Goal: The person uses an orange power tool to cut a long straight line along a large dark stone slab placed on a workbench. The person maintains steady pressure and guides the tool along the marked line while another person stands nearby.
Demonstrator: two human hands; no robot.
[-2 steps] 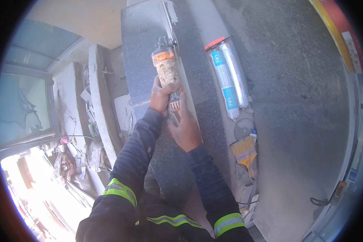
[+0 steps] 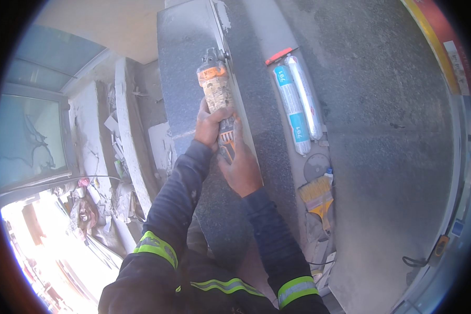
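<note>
- Both hands on the tool: a person grips a dusty orange-and-dark power grinder (image 2: 218, 91) above the right-hand long edge of a dark stone slab (image 2: 186, 78).
- The left hand (image 2: 208, 126) wraps the grinder's body, fingers curled around it and thumb across the top.
- The right hand (image 2: 242, 166) clasps the rear grip, one finger stretched along its side; the fingers underneath are hidden.
- The grinder's head points toward the slab's far end, its small wheel (image 2: 226, 55) at the right edge; whether it touches the stone cannot be told.
- Beyond that edge, on a pale strip (image 2: 267, 26), a blue-and-white tube (image 2: 291, 107) and a paler tube (image 2: 304, 97) lie side by side, well apart from the hands.
- Nearer the wearer, a round disc (image 2: 315, 166) lies just above a yellow-handled brush (image 2: 317, 198).
- Farther right, a broad dusty stone surface (image 2: 387, 167) stretches toward its curved-looking right edge.
</note>
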